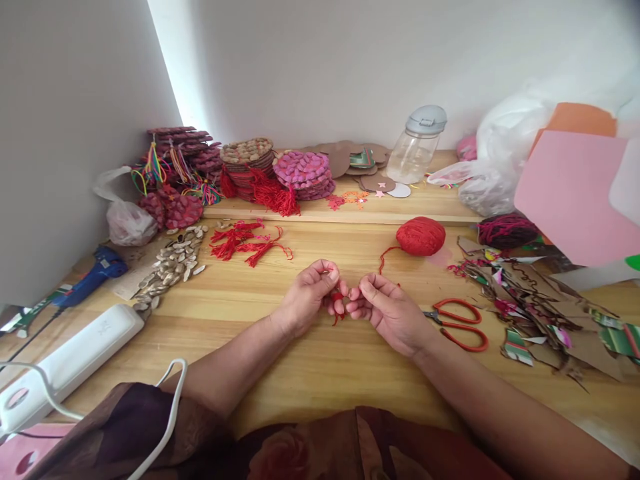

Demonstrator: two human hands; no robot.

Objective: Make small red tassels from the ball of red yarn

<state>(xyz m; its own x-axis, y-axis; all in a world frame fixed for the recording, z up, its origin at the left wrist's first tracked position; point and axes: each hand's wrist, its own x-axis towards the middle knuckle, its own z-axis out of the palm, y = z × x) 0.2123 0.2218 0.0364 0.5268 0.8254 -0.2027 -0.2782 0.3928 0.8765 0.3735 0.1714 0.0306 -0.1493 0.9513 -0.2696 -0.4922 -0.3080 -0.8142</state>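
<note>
Red thread (339, 308) is hanging in a small bunch between the two hands, above the middle of the table (280, 373). The left hand (306, 297) is pinching it at the fingertips; the right hand (395, 313) is closing thumb on fingers just beside it, though what it is gripping is too small to tell. The hands are facing each other closely, probably so that fine strands are staying controllable. Beyond them, the yarn ball (421, 236) is trailing a strand toward the right hand, its end hidden. Tassels (245, 241) are lying ahead of the left hand, under the shelf's front edge (345, 218). Scissors (459, 325) are resting beside the right wrist, handles outward, limiting sideways room there; bare wood is showing between the forearms, leaving more room toward the body. Scraps (550, 313) are crowding the far right, shells (175, 263) the left.
</note>
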